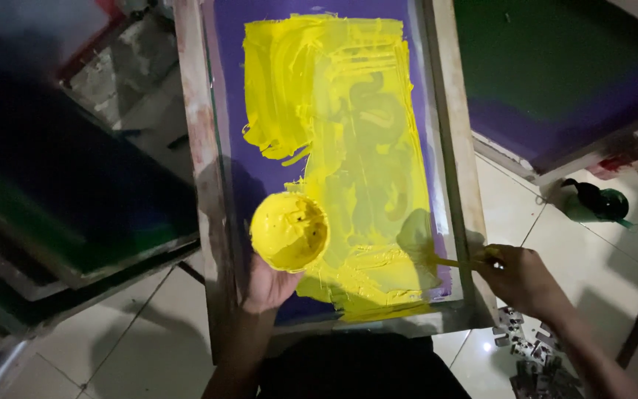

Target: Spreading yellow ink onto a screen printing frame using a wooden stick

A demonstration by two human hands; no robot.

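A wooden-framed printing screen [199, 148] with purple mesh lies in front of me, thickly smeared with yellow ink [348, 118]. My left hand [266, 284] holds a small round bowl [289, 230] coated in yellow ink over the screen's lower left. My right hand [520, 277] grips a thin yellow-stained stick or spatula [455, 261] whose tip touches the ink at the screen's lower right edge.
Stacked framed screens [75, 222] sit at the left, another screen with green and purple mesh [555, 81] at the upper right. A dark green bottle [598, 201] lies on the white tiled floor [134, 332]. Small scraps [533, 355] litter the floor at lower right.
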